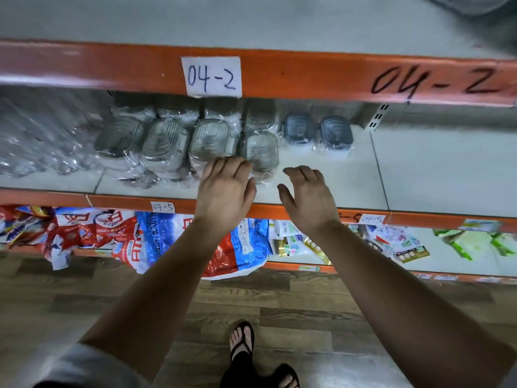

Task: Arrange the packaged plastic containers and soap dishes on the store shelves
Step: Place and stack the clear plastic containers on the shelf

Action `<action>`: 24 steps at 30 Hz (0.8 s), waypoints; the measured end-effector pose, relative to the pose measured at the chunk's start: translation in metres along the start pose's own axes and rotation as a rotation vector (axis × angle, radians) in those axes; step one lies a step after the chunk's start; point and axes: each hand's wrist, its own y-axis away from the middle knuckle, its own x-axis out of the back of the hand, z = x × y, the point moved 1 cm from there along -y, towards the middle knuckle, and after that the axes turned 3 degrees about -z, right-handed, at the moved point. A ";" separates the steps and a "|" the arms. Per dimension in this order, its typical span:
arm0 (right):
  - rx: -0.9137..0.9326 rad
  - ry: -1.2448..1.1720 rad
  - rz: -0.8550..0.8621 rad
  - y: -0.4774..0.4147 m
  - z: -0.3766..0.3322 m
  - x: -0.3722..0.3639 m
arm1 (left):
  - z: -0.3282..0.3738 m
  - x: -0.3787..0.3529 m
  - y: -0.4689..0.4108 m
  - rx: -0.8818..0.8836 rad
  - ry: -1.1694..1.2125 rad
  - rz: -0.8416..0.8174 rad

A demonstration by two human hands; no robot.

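Soap dishes (pixel 212 138) lie below "04-2" label (pixel 211 76), above "04-5" tag (pixel 162 207).

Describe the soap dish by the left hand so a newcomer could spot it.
Find the paper label reading 04-2 on the orange beam; on the shelf below runs a front row of wrapped dishes. The soap dish is the rightmost of that row, just beyond the left hand, clearer and paler than its grey-ribbed neighbours.
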 end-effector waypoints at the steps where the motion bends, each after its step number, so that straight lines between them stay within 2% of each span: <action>1: -0.008 -0.003 0.016 0.009 -0.001 0.012 | 0.008 0.011 0.002 -0.008 -0.002 0.014; 12: -0.021 -0.071 0.302 0.097 -0.012 0.163 | 0.109 0.137 0.024 -0.099 0.097 0.151; 18: 0.011 -0.027 0.464 0.095 -0.012 0.231 | 0.133 0.187 -0.008 -0.156 0.095 0.227; 24: 0.039 0.047 0.548 0.063 -0.007 0.276 | 0.126 0.201 -0.063 -0.198 0.066 0.259</action>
